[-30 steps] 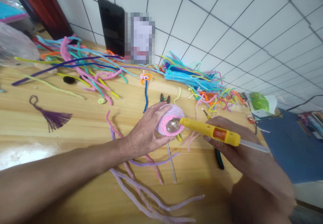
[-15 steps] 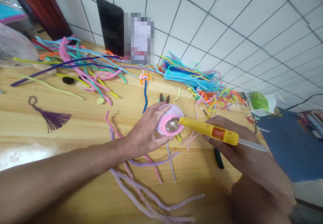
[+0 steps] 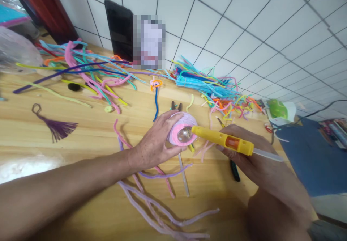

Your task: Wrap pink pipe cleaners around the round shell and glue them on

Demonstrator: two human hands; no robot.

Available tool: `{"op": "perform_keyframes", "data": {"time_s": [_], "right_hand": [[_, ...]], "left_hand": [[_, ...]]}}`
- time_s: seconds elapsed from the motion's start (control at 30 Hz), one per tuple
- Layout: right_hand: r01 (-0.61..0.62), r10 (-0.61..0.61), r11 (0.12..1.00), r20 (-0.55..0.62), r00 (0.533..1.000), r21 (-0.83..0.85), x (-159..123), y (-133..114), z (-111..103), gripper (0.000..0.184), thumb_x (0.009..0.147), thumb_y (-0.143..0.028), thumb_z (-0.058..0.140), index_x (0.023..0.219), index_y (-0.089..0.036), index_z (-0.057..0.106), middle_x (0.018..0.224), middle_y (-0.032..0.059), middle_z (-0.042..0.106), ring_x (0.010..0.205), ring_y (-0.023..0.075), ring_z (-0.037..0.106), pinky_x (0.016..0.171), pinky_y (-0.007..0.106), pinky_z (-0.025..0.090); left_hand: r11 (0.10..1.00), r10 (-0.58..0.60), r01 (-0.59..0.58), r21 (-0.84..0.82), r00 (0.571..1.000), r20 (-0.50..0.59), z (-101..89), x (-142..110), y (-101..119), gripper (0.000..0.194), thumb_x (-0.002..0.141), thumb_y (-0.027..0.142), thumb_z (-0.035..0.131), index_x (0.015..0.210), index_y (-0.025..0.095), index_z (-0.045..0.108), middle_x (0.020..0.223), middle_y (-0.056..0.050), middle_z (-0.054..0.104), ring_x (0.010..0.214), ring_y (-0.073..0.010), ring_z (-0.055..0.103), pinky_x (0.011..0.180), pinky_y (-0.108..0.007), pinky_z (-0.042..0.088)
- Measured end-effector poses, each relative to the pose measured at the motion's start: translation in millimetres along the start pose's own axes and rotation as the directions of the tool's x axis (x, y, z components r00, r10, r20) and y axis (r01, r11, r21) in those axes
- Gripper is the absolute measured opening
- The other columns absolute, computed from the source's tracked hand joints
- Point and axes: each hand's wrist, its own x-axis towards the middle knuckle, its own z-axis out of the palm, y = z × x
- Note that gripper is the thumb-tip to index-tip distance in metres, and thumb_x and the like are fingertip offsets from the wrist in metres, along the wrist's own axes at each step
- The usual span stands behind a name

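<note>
My left hand (image 3: 159, 139) is closed round a ball (image 3: 183, 127) wrapped in lilac and pink pipe cleaners, with a clear shiny part bare on the side facing me. My right hand (image 3: 252, 157) grips a yellow hot glue gun (image 3: 222, 139); a clear glue stick (image 3: 268, 155) sticks out of its back end. The gun's nozzle is at the edge of the bare part, and whether it touches cannot be made out. Beneath the ball a loose glue stick (image 3: 183, 177) lies on the table, near lilac pipe cleaners (image 3: 168, 212) and a pink one (image 3: 165, 183).
Loose coloured pipe cleaners (image 3: 92, 71) and a blue bundle (image 3: 200, 81) line the tiled wall. A black phone (image 3: 119, 31) leans there beside a blurred-out screen (image 3: 150, 42). A purple tassel (image 3: 56, 125) lies at left. Dark-handled pliers (image 3: 235, 170) are partly under my right hand.
The glue gun has shifted slightly left, its nozzle still by the ball's edge. My left hand and the ball stay almost where they were.
</note>
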Motion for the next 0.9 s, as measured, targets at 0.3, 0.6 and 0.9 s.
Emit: {"op": "perform_keyframes", "data": {"time_s": [0.3, 0.6, 0.9], "right_hand": [[-0.011, 0.011, 1.000, 0.002, 1.000, 0.010, -0.4, -1.1, -0.2, 0.004, 0.102, -0.031, 0.064, 0.100, -0.030, 0.068, 0.086, -0.0001, 0.072, 0.071, 0.0195, 0.067, 0.064, 0.032, 0.051], [-0.026, 0.026, 0.999, 0.019, 0.999, 0.037, 1.0, -2.1, -5.2, 0.008, 0.103, -0.035, 0.062, 0.098, -0.032, 0.067, 0.084, 0.0011, 0.071, 0.070, 0.0212, 0.066, 0.061, 0.034, 0.051], [-0.096, 0.095, 0.995, 0.042, 0.995, 0.011, 1.1, -5.7, -5.7, 0.013, 0.104, -0.041, 0.059, 0.099, -0.032, 0.066, 0.089, 0.0025, 0.074, 0.075, 0.0230, 0.068, 0.066, 0.037, 0.055]], "left_hand": [[1.000, -0.018, 0.018, -0.012, 1.000, 0.003, -0.7, -0.6, 0.0, 0.085, 0.091, 0.031, 0.080, 0.161, 0.027, 0.031, 0.158, -0.017, 0.049, 0.153, -0.0365, 0.044, 0.126, -0.062, 0.042], [0.999, -0.028, 0.028, -0.020, 1.000, 0.011, 0.7, -1.1, -1.3, 0.083, 0.091, 0.031, 0.080, 0.160, 0.025, 0.034, 0.158, -0.017, 0.049, 0.154, -0.0348, 0.043, 0.128, -0.059, 0.041], [1.000, -0.005, 0.005, -0.010, 1.000, 0.014, -1.0, 1.2, -1.1, 0.083, 0.090, 0.029, 0.080, 0.160, 0.025, 0.034, 0.156, -0.017, 0.051, 0.152, -0.0352, 0.045, 0.127, -0.059, 0.043]]}}
